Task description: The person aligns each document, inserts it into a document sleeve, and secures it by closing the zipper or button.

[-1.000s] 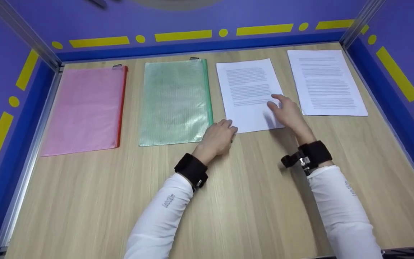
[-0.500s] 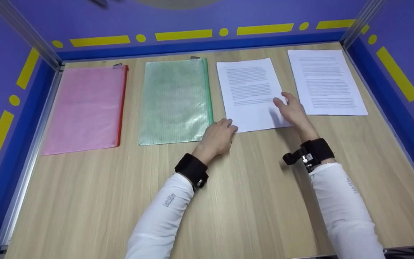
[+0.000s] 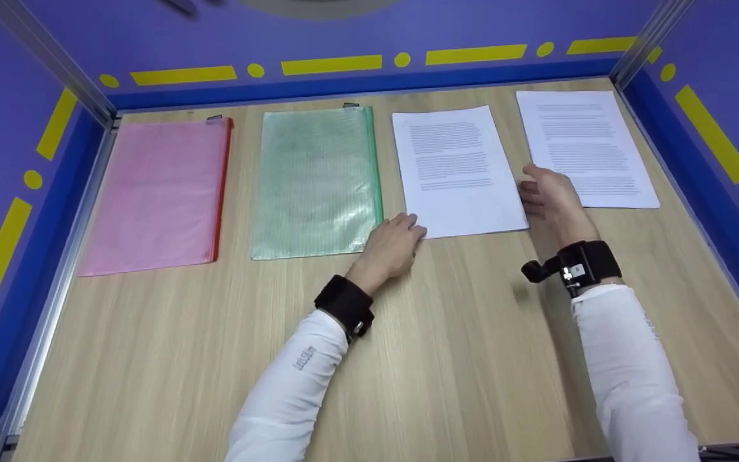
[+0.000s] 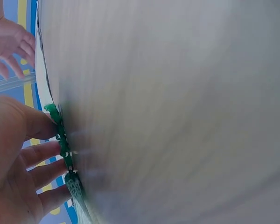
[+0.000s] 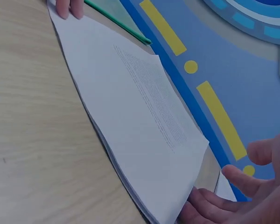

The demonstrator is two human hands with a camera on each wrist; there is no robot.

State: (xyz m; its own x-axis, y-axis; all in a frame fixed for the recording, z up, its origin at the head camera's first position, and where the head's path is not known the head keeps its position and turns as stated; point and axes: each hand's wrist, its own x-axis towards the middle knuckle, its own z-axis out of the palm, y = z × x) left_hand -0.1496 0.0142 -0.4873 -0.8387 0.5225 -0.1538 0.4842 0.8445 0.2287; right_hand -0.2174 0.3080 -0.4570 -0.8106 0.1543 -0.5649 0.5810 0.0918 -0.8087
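A white printed paper stack lies between the green folder and a second stack. On its lower left corner rest the fingertips of my left hand, beside the folder's lower right corner. In the left wrist view a green zipper pull is close by the bent fingers of that hand. My right hand is at the stack's lower right edge, thumb side up. In the right wrist view, its lower fingers meet the edge of the stack; the other fingers of the right hand are spread.
At the far left lies a pink folder with a red edge strip. The second printed stack is at the back right, just beyond my right hand. Blue walls with yellow marks enclose the wooden table.
My right hand has moved right from above the middle stack to its right edge, and its palm has turned toward the stack. My left hand stays at the lower left corner.
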